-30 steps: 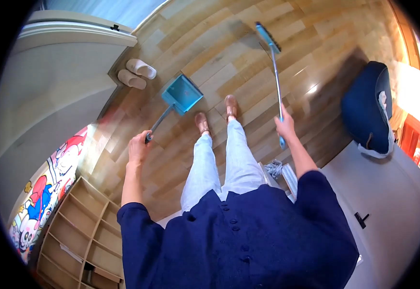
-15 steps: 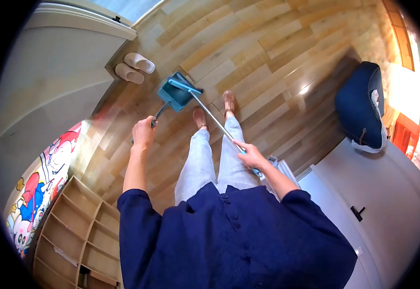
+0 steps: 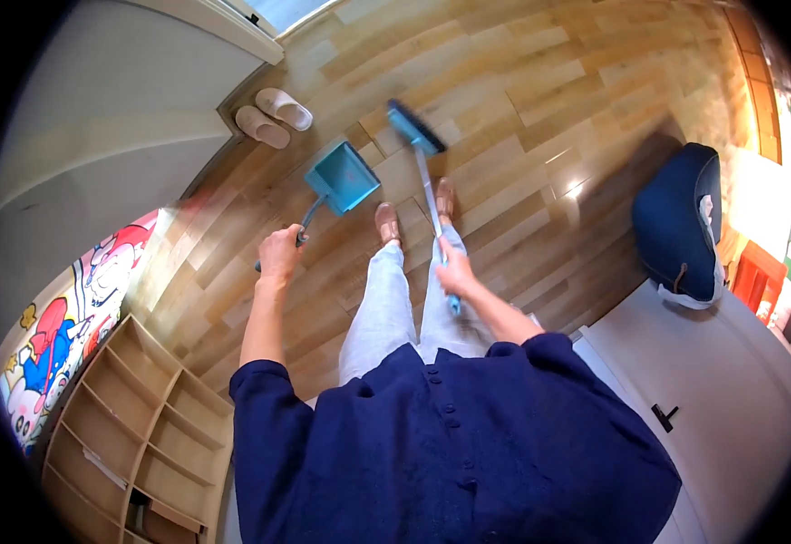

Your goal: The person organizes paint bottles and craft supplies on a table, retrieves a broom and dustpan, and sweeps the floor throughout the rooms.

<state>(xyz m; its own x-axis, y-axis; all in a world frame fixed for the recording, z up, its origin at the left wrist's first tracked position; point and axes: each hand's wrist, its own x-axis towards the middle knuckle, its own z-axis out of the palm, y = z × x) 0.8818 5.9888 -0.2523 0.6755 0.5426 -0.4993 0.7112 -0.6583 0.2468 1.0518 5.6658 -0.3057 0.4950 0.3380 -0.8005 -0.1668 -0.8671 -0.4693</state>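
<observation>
My left hand [image 3: 281, 251] is closed round the dark handle of a teal dustpan [image 3: 344, 178]. The pan's open side points away to the upper right; a small dark reddish spot shows inside it, too small to name. My right hand [image 3: 454, 269] grips the pole of a broom [image 3: 416, 130] with a blue head and dark bristles. The broom head is on or just above the wooden floor, apart from the dustpan and to its right. Both of my feet, in brown shoes, stand between and below the two tools.
Pale slippers [image 3: 273, 118] lie by the wall corner at upper left. A wooden shelf unit [image 3: 141, 412] stands lower left beside a cartoon mural [image 3: 78, 335]. On the right are a dark blue beanbag-like seat [image 3: 678, 227] and a white door [image 3: 694, 390] with a black handle.
The broom head has moved off the dustpan, swinging right and further out across the floor. My right hand has turned the pole more upright in view. The dustpan has shifted slightly right.
</observation>
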